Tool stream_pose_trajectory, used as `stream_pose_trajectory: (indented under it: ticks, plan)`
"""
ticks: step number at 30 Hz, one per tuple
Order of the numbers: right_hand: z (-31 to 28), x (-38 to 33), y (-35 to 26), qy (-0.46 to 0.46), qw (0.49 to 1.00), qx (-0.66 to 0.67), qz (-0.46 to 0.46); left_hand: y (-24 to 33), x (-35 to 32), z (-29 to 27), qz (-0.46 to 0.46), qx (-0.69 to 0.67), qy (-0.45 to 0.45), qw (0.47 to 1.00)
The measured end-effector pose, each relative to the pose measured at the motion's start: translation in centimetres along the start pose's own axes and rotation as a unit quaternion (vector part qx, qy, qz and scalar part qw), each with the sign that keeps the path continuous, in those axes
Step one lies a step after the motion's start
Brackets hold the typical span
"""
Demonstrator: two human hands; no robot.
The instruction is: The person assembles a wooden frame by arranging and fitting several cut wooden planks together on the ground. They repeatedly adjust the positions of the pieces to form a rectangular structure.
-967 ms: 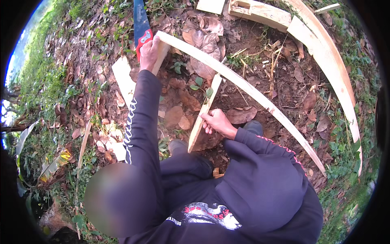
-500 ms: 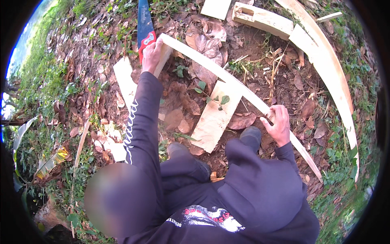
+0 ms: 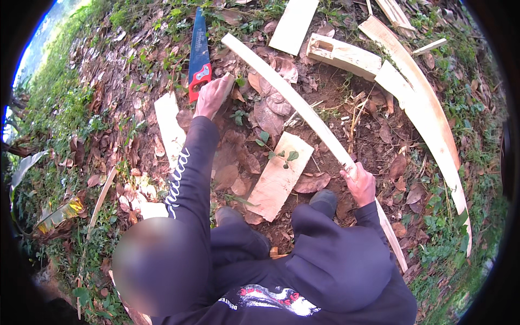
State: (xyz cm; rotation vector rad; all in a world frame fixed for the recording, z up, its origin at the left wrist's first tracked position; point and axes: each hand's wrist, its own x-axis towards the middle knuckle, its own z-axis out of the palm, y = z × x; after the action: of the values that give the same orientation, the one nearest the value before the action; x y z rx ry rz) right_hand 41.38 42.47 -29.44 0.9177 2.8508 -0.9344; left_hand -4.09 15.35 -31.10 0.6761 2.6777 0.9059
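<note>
My right hand is closed round a long, pale wooden strip. The strip slants from the upper middle, past my right knee, to the lower right. Its far end lies apart from my left hand. Fingers of my left hand are wrapped round a short piece of wood, mostly hidden by the hand. Right beside that hand, a handsaw with a blue blade and red handle lies on the ground, blade pointing away.
A flat board lies before my feet, another board left of my left forearm. At the top are a pale plank and a notched wooden block. Long curved wood pieces stretch along the right. Dry leaves and weeds cover the soil.
The long strip's far end has come away from my left hand and swung up and rightward. My right hand has shifted down and left along with it, gripping more tightly.
</note>
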Motion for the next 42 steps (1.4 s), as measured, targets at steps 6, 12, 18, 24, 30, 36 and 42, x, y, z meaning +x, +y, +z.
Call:
stream_pose_trajectory:
  ticks: [6, 12, 18, 24, 30, 36, 42]
  plan:
    - [-2.8, 2.9, -2.2, 0.01, 0.999, 0.008, 0.046, -1.9, -0.4, 1.1, 0.039, 0.104, 0.025, 0.993]
    - [-1.4, 3.5, -2.4, 0.05, 0.996, 0.06, 0.054, -3.7, 0.4, 1.6, 0.043, 0.137, 0.07, 0.987]
    - [2.4, 1.3, -1.0, 0.054, 0.993, 0.073, 0.078, -2.2, 1.4, 0.9, 0.051, 0.145, 0.061, 0.986]
    - [2.5, -0.5, -2.2, 0.022, 0.994, 0.066, 0.09, 2.9, 4.6, -0.9, 0.039, 0.176, -0.031, 0.983]
    - [2.4, -0.7, -2.9, 0.014, 0.994, 0.068, 0.084, 5.9, 8.8, -0.3, 0.105, 0.226, -0.033, 0.968]
    - [3.1, -1.6, -3.1, 0.002, 0.993, 0.082, 0.088, 5.8, 13.0, 2.6, 0.169, 0.212, -0.044, 0.962]
    - [3.6, -2.7, -2.6, -0.016, 0.992, 0.08, 0.096, 5.4, 13.6, 4.0, 0.117, 0.135, -0.001, 0.984]
